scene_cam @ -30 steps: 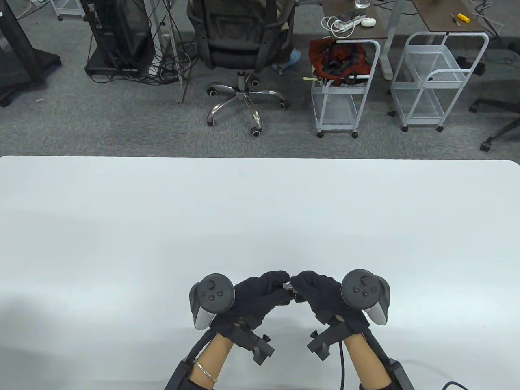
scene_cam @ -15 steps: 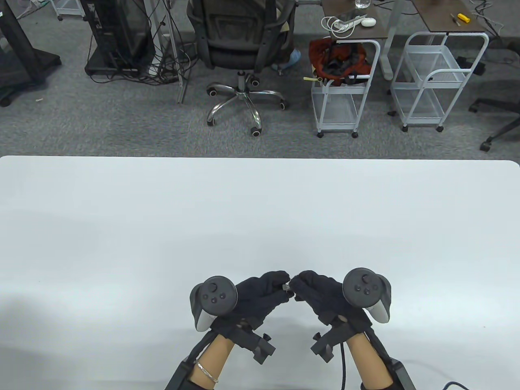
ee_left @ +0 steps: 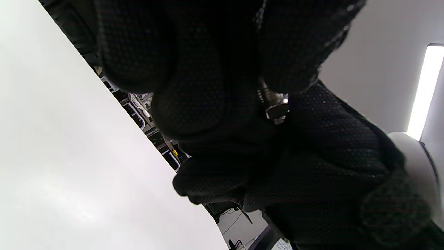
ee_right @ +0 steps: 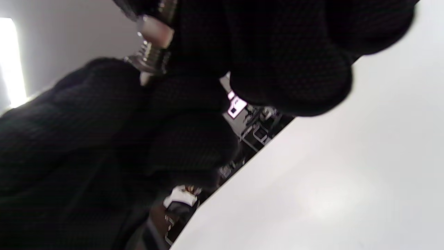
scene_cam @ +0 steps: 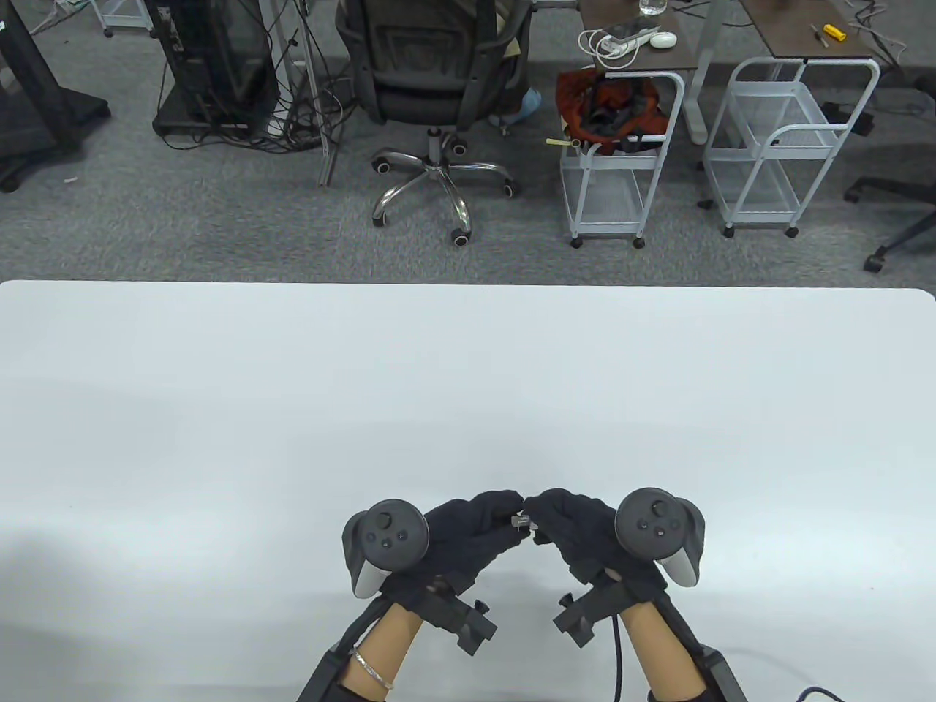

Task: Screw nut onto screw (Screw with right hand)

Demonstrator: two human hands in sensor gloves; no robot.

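Note:
Both gloved hands meet low in the middle of the white table. My left hand pinches a small metal screw by its hidden head end, and its thread points toward the right hand. My right hand pinches the hex nut, which sits on the thread. In the table view the screw and nut show only as a small metal glint between the fingertips. The nut also shows in the left wrist view. Both hands are raised slightly above the table.
The table around the hands is bare white. Beyond its far edge stand an office chair and two white wire carts, off the work surface.
The hands stay joined at the same spot. The right hand and its tracker have shifted slightly back and forth, and the metal glint sits a touch lower.

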